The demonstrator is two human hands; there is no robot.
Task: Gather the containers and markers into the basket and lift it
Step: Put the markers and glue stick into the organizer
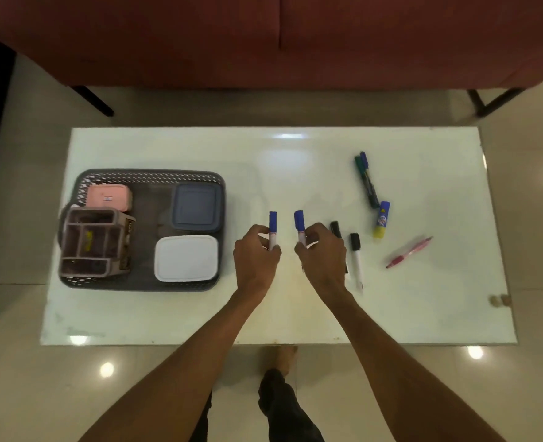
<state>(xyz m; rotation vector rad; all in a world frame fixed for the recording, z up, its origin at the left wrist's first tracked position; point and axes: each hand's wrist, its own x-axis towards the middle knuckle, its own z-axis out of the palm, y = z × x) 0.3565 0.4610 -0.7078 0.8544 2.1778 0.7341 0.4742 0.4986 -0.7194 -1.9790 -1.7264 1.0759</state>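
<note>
Head view shows the dark mesh basket [150,177] at the left of the white counter [295,314], already holding a pink container [109,195], a blue-lidded container [195,204], a white-lidded container [185,262] and a brown divided organizer [93,242]. Just right of it, the left hand [255,258] pinches one blue-capped marker [273,226] upright, and the right hand [322,253] pinches another blue-capped marker [299,224]. Farther right lie two black-capped markers [355,250], a green marker [366,183], a glue stick [381,218] and a red pen [408,252].
</note>
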